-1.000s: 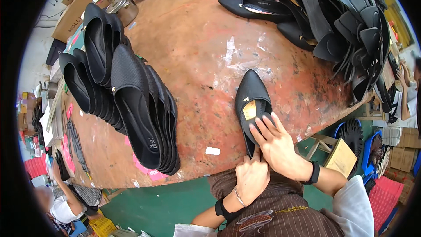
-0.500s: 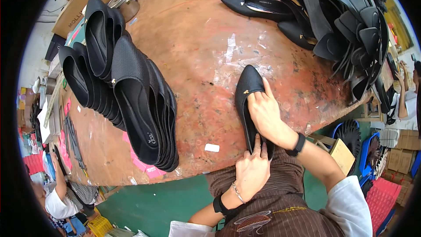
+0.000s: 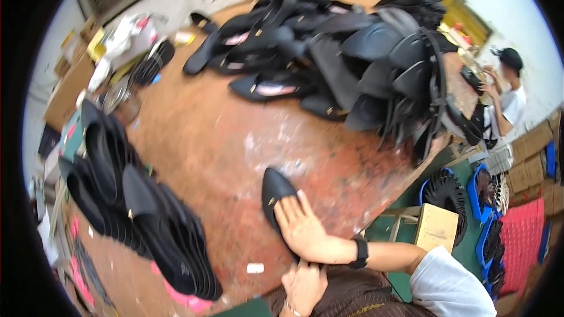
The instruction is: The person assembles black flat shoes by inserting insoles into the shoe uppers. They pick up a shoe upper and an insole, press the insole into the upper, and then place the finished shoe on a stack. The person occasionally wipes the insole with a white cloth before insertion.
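Note:
A black pointed flat shoe (image 3: 277,183) with a small gold ornament rests on the worn tabletop in front of me, toe pointing away. My right hand (image 3: 305,235), with a dark wristband, reaches over it from the right. Several of its fingers go into the shoe's opening, and one finger lies along the outer right side. At the heel end my left hand (image 3: 304,287) is closed with curled fingers. The heel itself is mostly hidden behind the hands. A small white label (image 3: 255,268) lies on the table left of the shoe.
Nested black flats (image 3: 167,229) stand in rows at left, with pink paper (image 3: 191,302) beneath. Black shoes (image 3: 258,41) and insoles (image 3: 373,44) are heaped at the far side. Right of the table are a wooden stool (image 3: 436,227), blue trays (image 3: 487,243) and another person (image 3: 510,97).
My view has swung up and rightward, so the table's far side shows more. My left fingers, stretched into the shoe's heel before, are now curled at the heel. My right hand stays in the shoe.

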Demonstrator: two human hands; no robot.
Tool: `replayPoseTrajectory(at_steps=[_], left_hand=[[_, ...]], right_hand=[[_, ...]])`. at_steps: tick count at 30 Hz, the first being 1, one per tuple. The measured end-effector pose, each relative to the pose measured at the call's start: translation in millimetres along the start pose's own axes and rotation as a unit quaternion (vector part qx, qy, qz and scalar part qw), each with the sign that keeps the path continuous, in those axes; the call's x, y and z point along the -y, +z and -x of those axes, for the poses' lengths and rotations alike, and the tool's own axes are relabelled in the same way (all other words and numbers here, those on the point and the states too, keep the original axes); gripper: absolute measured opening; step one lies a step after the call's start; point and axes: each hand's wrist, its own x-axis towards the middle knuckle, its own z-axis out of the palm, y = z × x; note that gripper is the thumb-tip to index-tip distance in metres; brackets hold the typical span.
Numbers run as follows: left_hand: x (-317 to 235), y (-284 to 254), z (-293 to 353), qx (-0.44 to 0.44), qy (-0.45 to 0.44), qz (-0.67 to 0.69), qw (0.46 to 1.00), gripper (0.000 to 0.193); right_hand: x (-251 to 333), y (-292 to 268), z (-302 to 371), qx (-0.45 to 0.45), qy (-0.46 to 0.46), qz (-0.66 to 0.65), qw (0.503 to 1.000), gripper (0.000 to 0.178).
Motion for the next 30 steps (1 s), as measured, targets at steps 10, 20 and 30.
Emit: replayPoseTrajectory(at_steps=[10, 20, 30], left_hand=[[0, 13, 3, -0.217, 0.115, 0.005, 0.97, 0.032], [45, -160, 67, -0.41, 0.02, -0.08, 0.908, 0.022], [109, -132, 81, -0.322, -0.207, -0.175, 0.907, 0.057]], right_hand=[[-30, -9, 0, 0.062, -0.072, -0.118, 0.988, 0.037], [-305, -198, 40, -0.404, 0.408, -0.268, 0.774, 0.019], [-522, -126, 82, -0.245, 0.414, -0.22, 0.849, 0.068]])
